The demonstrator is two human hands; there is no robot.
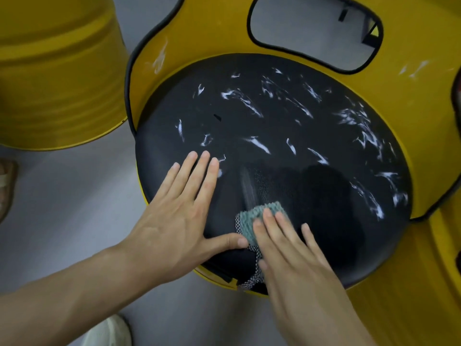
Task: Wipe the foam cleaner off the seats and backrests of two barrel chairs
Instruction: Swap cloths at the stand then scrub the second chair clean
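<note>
Right hand (pixel 287 248) flat, fingers straight, pressing the cloth (pixel 259 217) on the near edge of the seat (pixel 174 108); left hand (pixel 179 213) spread flat beside it, holding nothing; foam streaks (pixel 252 103) lie beyond, far and right; right hand nearer.

My left hand (pixel 174 216) lies flat on the black seat (pixel 274 126); my right hand (pixel 287 245) presses a green cloth (pixel 252 218) beside its thumb, foam streaks (pixel 257 143) beyond the fingertips.
</note>
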